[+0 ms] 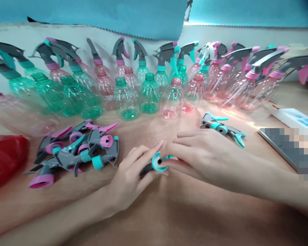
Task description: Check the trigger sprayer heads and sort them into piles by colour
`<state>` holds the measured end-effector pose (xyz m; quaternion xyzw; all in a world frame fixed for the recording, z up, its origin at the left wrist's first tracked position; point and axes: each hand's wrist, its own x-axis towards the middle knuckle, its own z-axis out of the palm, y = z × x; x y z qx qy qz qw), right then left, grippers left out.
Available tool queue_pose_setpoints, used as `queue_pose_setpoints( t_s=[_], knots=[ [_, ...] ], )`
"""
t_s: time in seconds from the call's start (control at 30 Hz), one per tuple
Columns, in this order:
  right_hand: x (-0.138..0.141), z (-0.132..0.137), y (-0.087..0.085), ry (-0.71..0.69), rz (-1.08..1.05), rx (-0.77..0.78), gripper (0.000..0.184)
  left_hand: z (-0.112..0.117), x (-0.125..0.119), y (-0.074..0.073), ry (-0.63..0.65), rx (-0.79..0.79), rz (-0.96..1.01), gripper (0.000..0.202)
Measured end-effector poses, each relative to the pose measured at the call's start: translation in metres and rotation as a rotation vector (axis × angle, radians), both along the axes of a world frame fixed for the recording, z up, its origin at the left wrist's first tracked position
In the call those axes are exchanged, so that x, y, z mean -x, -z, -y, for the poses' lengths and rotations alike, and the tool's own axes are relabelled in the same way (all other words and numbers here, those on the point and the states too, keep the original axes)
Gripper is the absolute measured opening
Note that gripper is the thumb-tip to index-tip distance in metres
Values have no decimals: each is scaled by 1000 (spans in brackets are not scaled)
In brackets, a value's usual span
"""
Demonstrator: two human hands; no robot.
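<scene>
Near the middle of the table, my left hand point(133, 171) is closed around a spray trigger head point(157, 162) with a dark grey body and a teal collar. The open underside of its collar faces up, showing a dark hole inside. My right hand point(197, 153) reaches over from the right, its fingers at the collar and teal lever of the same piece. Those fingertips are partly hidden, and I cannot tell how firmly they grip. Just beyond my right hand lie loose grey-and-teal trigger heads point(222, 129). Left of my left hand is a pile of pink and teal trigger heads point(77, 150).
Along the back stand several green and pink clear bottles, many with trigger heads; open-necked ones such as a green bottle point(150, 94) are in front. A pink bottle point(20, 112) leans at far left above a red bag point(7, 159). A phone-like slab point(279, 147) lies right.
</scene>
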<state>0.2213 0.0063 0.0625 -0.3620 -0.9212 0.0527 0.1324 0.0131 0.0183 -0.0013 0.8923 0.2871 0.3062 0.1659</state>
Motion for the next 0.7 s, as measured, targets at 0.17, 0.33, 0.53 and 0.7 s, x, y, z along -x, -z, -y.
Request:
queue_pose_setpoints(
  t_s=[0.17, 0.33, 0.53, 0.7],
  knots=[
    [4, 9, 1, -14, -35, 71, 22, 0, 1, 4, 43, -64, 16, 44],
    [3, 5, 1, -42, -50, 119, 20, 1, 1, 1, 17, -2, -13, 45],
    [4, 3, 5, 66, 8, 119, 19, 0, -1, -1, 18, 47, 2, 25],
    [6, 7, 3, 105, 19, 139, 18, 0, -2, 3, -31, 21, 52, 24]
  ],
)
